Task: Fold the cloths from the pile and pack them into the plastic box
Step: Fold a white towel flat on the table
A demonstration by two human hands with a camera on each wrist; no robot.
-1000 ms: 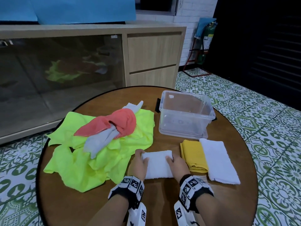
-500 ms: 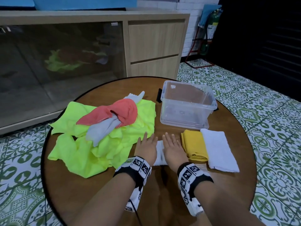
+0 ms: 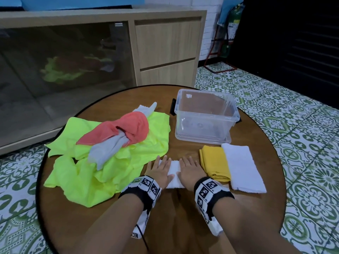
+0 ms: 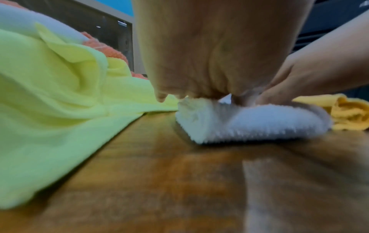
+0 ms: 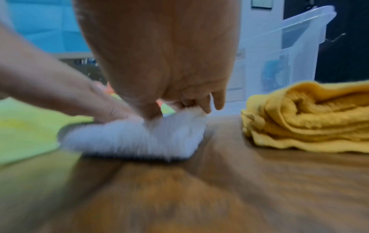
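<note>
Under both palms, near the front edge of the round counter, lies a small white cloth, folded thick. The left hand and right hand lie flat on it with fingers straight, side by side, gripping nothing; I'd say they are pressing the fold so it stays. Just right of the right hand sit two folded cloths, one yellow cloth and one larger white cloth, likely staged for packing. Beyond them stands one plastic box, with no cloth in it. Left of the left hand sprawls the pile: neon green, coral and grey cloths, at least three.
</note>
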